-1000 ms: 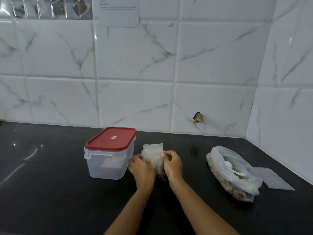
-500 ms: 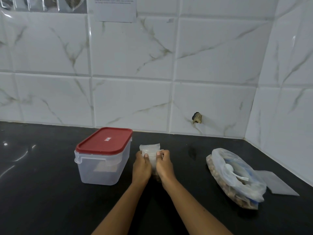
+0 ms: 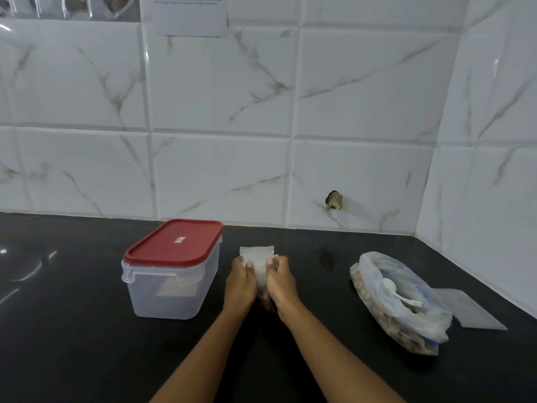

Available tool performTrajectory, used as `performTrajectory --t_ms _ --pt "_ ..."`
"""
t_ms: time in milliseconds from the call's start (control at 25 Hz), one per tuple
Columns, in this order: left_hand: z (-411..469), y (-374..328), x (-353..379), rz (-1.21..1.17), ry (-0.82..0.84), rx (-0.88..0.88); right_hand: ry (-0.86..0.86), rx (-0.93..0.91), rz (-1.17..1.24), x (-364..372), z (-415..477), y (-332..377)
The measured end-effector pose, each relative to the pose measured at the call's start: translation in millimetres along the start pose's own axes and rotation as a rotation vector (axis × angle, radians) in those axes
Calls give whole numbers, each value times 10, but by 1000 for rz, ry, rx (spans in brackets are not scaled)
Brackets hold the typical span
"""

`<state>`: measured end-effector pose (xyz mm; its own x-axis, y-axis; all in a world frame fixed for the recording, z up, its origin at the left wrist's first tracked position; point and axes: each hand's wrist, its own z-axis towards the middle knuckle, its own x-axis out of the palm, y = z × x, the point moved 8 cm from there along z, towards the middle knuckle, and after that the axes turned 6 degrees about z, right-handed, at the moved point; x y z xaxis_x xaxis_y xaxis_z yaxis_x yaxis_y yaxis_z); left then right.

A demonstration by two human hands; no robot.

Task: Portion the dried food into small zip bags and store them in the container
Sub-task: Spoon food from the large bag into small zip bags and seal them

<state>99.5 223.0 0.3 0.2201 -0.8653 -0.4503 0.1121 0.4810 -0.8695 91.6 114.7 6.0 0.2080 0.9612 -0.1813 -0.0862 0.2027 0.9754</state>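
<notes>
A small clear zip bag (image 3: 258, 257) stands upright on the black counter (image 3: 72, 359), with brown dried food showing at its bottom. My left hand (image 3: 240, 283) and my right hand (image 3: 281, 282) grip it from either side, thumbs pressed on its upper part. To the left stands a clear plastic container (image 3: 171, 274) with a red lid closed on it. On the right lies a large plastic bag of dried food (image 3: 398, 303) with a white spoon (image 3: 399, 292) inside.
An empty flat zip bag (image 3: 476, 311) lies at the far right beside the large bag. Tiled walls bound the counter at the back and right, meeting in a corner. A paper sheet (image 3: 186, 16) is stuck on the wall above.
Both hands have drawn closer together on the small bag, squeezing it narrower. The camera view has shifted slightly.
</notes>
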Motion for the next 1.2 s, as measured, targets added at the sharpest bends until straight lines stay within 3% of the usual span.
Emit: performTrajectory --t_ms 120,200,400,560,920,1200 --pt "-28 3 -46 8 -46 -37 16 -10 20 -83 2 23" --pt "-66 -72 -132 157 -133 -12 31 -76 -54 -205 6 115" --pt "-216 -596 -74 593 -197 237 -69 -406 -657 -640 10 402" --pt "-391 -994 230 653 -140 352 -172 -514 -967 -1070 -95 565" --pt "-764 -1864 1397 636 49 533 -348 -375 -1100 -2547 -201 590" --pt "-1211 -2325 2521 631 239 636 -402 -104 -1012 -3588 -215 -19"
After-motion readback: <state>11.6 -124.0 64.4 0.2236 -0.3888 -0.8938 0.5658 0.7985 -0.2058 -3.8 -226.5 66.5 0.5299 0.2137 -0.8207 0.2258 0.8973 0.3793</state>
